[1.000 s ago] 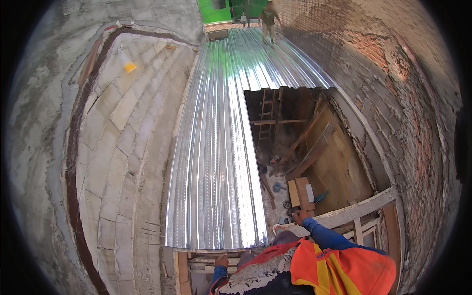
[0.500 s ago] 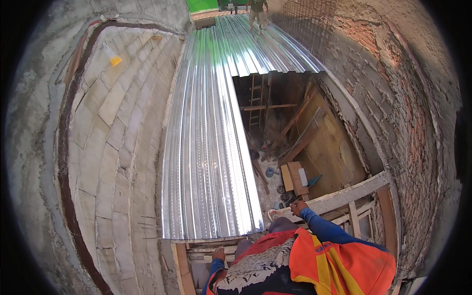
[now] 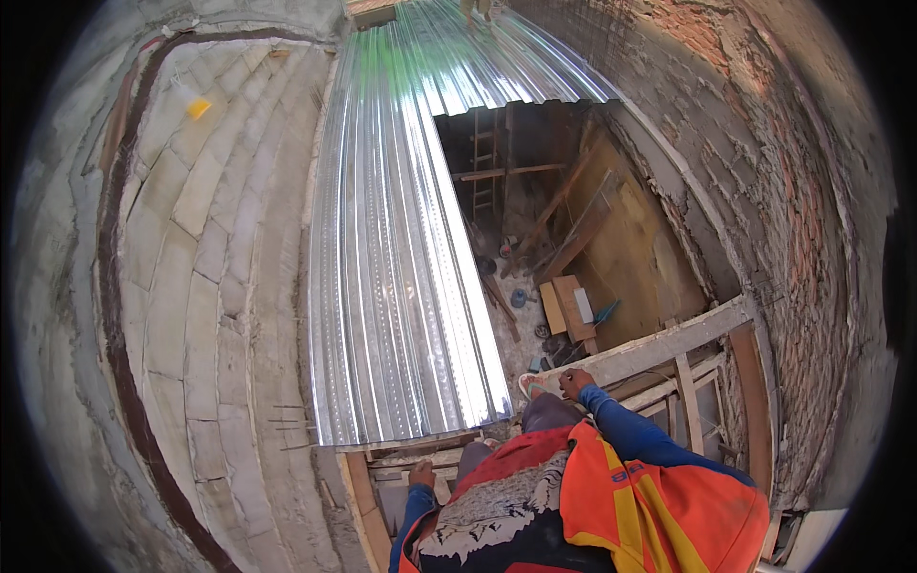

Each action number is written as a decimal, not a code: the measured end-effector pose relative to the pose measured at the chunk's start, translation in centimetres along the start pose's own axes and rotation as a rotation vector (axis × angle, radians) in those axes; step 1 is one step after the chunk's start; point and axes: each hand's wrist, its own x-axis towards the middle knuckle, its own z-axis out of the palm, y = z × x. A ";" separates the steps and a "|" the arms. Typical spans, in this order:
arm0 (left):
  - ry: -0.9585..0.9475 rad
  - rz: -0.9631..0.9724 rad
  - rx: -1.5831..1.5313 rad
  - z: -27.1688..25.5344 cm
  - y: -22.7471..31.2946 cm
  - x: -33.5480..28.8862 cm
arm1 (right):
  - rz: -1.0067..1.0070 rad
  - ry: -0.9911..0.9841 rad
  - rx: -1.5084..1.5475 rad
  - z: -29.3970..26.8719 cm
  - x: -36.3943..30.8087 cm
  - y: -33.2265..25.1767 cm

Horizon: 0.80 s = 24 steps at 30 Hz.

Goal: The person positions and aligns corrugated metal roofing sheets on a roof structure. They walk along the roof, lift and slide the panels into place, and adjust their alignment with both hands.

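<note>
I sit at the near end of the metal decking. My right hand rests on a pale beam at the near side of the opening, its fingers curled over the edge. Lower and to the left, my left hand is closed against a timber rail just below the decking's near edge; its fingers show only in part. Shiny corrugated metal decking stretches away in front of me. A shoe shows beside my right hand, above the opening.
An open drop lies right of the decking, with a ladder, leaning boards and a box below. A block wall stands left, a rough brick wall right. Thin rods stick out near the decking's left corner. A person's legs show at the far end.
My view has tipped downward, so the decking and opening sit higher in the picture and the far person is mostly cut off. Both hands keep their places on the beams.
</note>
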 end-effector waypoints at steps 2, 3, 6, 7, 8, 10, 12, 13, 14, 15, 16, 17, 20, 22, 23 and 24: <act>0.034 0.100 0.133 -0.1 -0.6 -0.1 | 0.026 -0.004 0.018 0.2 -0.6 -0.1; 0.051 0.151 0.198 -0.1 -0.9 0.0 | -0.001 0.018 -0.016 0.4 -0.4 0.6; 0.040 0.184 0.134 0.1 -1.2 0.8 | -0.066 0.104 -0.127 0.8 0.1 3.0; -0.006 -0.059 -0.215 0.6 -2.0 1.1 | -0.088 0.125 -0.168 1.4 0.1 3.1; -0.038 -0.305 -0.565 1.3 -2.9 1.7 | -0.120 0.145 -0.211 1.7 0.2 2.8; -0.076 -0.422 -0.794 1.4 -2.6 2.0 | -0.088 0.140 -0.204 1.7 0.2 3.5; -0.072 -0.288 -0.669 -0.1 -0.5 1.6 | -0.053 0.143 -0.199 1.4 -0.3 4.0; -0.059 -0.278 -0.667 -0.4 -0.4 1.5 | -0.055 0.143 -0.195 1.4 -0.5 3.6; -0.027 -0.382 -0.779 0.5 -2.3 1.6 | -0.078 0.130 -0.187 1.6 -0.5 2.5; -0.007 -0.478 -0.895 1.0 -3.3 1.9 | -0.088 0.121 -0.204 1.7 -0.3 2.2; 0.019 -0.327 -0.782 0.8 -2.7 1.9 | -0.081 0.122 -0.225 1.6 -0.1 2.6; 0.037 -0.174 -0.668 -0.2 -1.5 1.5 | -0.066 0.125 -0.245 1.4 -0.1 3.2; 0.016 -0.185 -0.515 -2.2 -0.1 0.2 | -0.015 0.146 -0.225 1.2 -0.8 1.7; -0.026 -0.390 -0.672 -2.7 0.5 0.2 | -0.035 0.151 -0.245 1.3 -0.3 1.7; -0.043 -0.516 -0.846 -2.6 0.7 0.5 | -0.047 0.155 -0.254 1.3 0.0 1.8; -0.061 -0.641 -1.021 -2.6 0.8 0.7 | -0.018 0.121 -0.237 1.5 0.4 2.2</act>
